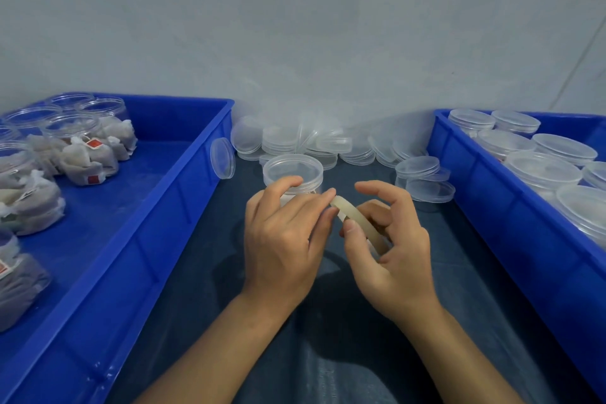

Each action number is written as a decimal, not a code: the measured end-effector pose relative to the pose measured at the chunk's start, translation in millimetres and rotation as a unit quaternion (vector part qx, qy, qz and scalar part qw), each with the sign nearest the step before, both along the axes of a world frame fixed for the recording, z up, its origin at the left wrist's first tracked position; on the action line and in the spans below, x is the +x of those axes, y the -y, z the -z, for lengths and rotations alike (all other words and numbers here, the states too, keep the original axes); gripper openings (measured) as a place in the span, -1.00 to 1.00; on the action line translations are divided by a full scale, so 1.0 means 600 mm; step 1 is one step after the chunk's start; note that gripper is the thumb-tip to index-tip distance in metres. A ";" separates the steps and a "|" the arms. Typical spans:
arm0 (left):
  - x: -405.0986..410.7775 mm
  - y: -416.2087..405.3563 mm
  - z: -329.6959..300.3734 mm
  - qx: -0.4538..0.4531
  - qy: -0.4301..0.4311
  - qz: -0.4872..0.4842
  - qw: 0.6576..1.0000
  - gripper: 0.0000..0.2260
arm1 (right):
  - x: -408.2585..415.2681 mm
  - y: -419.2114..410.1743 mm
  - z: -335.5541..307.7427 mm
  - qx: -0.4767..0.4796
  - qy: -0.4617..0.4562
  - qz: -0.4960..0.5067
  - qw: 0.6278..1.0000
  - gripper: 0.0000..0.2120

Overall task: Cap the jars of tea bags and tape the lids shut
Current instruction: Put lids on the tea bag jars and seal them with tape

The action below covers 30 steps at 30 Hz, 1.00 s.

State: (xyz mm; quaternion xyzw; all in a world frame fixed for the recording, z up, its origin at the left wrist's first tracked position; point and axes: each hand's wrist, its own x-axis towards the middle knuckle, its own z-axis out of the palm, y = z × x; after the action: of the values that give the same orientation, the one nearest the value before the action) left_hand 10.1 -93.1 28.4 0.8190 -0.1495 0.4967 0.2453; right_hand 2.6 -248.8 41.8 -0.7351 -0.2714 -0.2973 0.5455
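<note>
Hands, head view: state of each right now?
Left hand: fingers pinching the edge of the tape roll.
Right hand: fingers curled round the tape roll, holding it.

Work surface: table (203,305) covered in dark blue cloth, set against a pale wall. Directly on it stood a blue tray (137,239) at left, a second blue tray (511,223) at right, one capped clear jar (292,170) between them, and loose clear lids (328,144) heaped along the wall.
</note>
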 end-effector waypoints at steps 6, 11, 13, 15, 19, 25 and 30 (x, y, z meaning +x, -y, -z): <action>-0.002 0.002 -0.001 -0.012 -0.011 0.017 1.000 -0.81 | -0.005 -0.002 -0.003 0.015 0.010 -0.018 1.000 -0.68; -0.003 0.002 -0.002 -0.032 -0.021 0.022 0.999 -0.81 | 0.001 0.008 0.000 0.002 0.005 -0.023 1.000 -0.65; -0.004 0.003 -0.003 -0.037 -0.021 0.023 0.999 -0.82 | 0.003 0.012 0.002 -0.013 0.006 -0.019 1.000 -0.63; -0.004 0.004 -0.003 -0.041 -0.018 0.022 0.999 -0.82 | 0.006 0.015 0.005 -0.032 0.004 -0.015 0.999 -0.60; -0.004 0.003 -0.003 -0.039 -0.008 0.026 0.999 -0.83 | 0.011 0.017 0.007 -0.051 0.009 -0.004 0.999 -0.62; -0.006 0.007 -0.007 -0.065 -0.025 0.038 0.997 -0.85 | 0.010 0.020 0.005 -0.084 0.028 0.033 0.996 -0.65; -0.007 0.005 -0.012 -0.086 -0.042 0.050 0.994 -0.88 | 0.011 0.024 0.006 -0.135 0.046 0.047 0.989 -0.64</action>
State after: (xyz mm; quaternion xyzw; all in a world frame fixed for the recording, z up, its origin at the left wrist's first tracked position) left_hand 6.0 -96.3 35.4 0.8064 -0.1364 0.4605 0.3452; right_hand 9.1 -263.1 38.4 -0.7995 -0.2987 -0.3168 0.4139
